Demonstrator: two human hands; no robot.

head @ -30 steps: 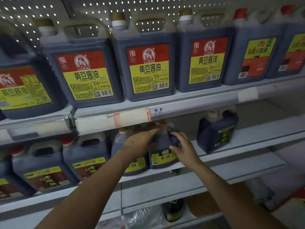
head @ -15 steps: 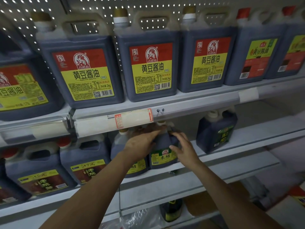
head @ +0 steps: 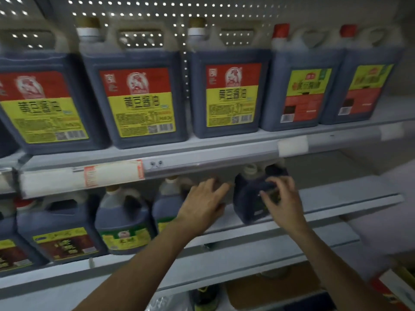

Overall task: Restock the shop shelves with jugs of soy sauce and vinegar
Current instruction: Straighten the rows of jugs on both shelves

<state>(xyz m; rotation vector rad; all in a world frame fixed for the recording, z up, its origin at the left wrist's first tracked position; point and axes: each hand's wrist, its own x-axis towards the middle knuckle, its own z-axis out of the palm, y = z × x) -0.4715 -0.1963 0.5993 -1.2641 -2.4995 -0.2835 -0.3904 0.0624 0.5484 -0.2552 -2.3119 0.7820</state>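
Note:
On the middle shelf (head: 336,205) a small dark jug (head: 249,198) with a pale cap stands alone. My right hand (head: 281,198) curls its fingers and thumb over the jug's front shoulder. My left hand (head: 203,204) has its fingers spread and reaches into the gap just left of that jug, close to its side. Two green-labelled vinegar jugs (head: 123,225) stand left of my left hand, then brown-labelled jugs (head: 60,234). The frame is blurred by motion.
The upper shelf holds large soy sauce jugs (head: 139,102) with red-and-yellow labels and two red-capped jugs (head: 301,93) at the right. The middle shelf right of the dark jug is bare. A dark bottle (head: 205,297) and cardboard (head: 269,288) lie below.
Both hands have left the green-labelled jug and moved right to the lone dark jug. The view has swung to the right.

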